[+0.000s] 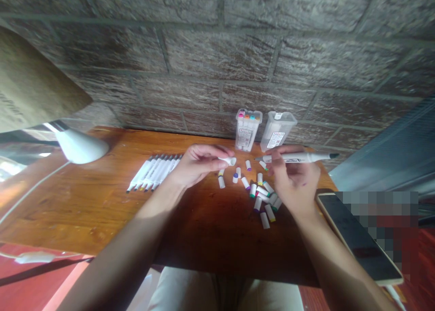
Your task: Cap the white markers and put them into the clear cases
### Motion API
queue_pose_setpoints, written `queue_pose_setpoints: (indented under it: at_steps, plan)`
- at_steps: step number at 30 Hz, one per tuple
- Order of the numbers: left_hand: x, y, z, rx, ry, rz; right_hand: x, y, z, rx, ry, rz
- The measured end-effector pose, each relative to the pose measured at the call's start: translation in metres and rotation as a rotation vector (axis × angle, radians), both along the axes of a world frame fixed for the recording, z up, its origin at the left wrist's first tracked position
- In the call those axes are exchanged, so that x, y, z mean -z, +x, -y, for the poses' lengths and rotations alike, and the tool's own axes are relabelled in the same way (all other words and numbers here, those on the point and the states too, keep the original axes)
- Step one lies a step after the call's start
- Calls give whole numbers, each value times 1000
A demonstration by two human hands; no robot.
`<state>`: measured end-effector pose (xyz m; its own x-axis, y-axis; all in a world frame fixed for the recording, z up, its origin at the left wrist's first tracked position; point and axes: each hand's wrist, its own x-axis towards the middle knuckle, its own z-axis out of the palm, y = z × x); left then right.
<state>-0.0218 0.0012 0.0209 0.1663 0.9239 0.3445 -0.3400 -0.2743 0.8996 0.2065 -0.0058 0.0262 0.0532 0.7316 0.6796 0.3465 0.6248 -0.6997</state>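
Note:
My right hand is closed on a white marker, held level above the wooden table; its uncapped dark tip points right. My left hand pinches a small white marker cap between thumb and fingers, a short way left of the marker's other end. Below and between the hands, several loose caps with coloured ends lie scattered on the table. A row of uncapped white markers lies side by side to the left of my left hand.
Two clear plastic marker boxes stand by the brick wall: one holds capped markers, the other looks nearly empty. A white desk lamp stands at the left with its cable trailing. A phone lies at the table's right edge.

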Motion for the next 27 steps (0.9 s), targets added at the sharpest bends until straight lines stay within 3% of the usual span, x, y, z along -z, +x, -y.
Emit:
queue_pose_setpoints:
  at_steps: [8, 15, 19, 27]
  plan:
    - [-3, 3, 1, -1, -67, -8, -2, -3, -4, -74, -59, -149]
    - [-3, 6, -7, -165, -247, 8, -3, -5, -20, -256, -287, -531]
    - [-4, 6, -6, -158, -265, -26, -5, -5, -25, -314, -424, -698]
    - [1, 5, -8, -170, -261, -39, -5, 5, -40, -242, -531, -893]
